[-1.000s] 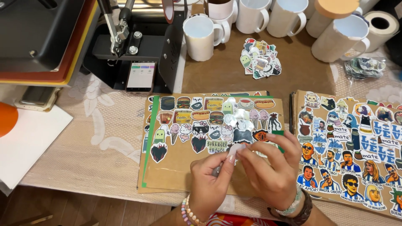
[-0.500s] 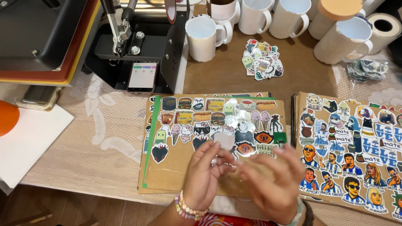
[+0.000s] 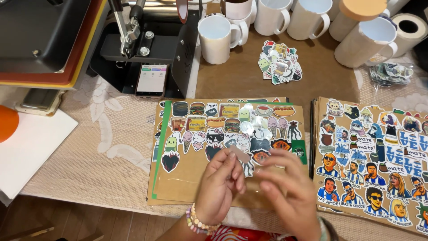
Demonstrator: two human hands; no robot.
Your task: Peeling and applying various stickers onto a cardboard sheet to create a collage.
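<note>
Hands drifted right | left hand (image 3: pixel 221 185) pinches small grey sticker (image 3: pixel 241 155) | right hand (image 3: pixel 287 192) released

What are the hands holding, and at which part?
The left hand pinches a small sticker by its lower edge; the blurred right hand seems empty.

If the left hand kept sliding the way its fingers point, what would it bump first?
Probably the stickers on the cardboard sheet: the left hand points up and away over them. How high it sits above them is unclear.
</note>
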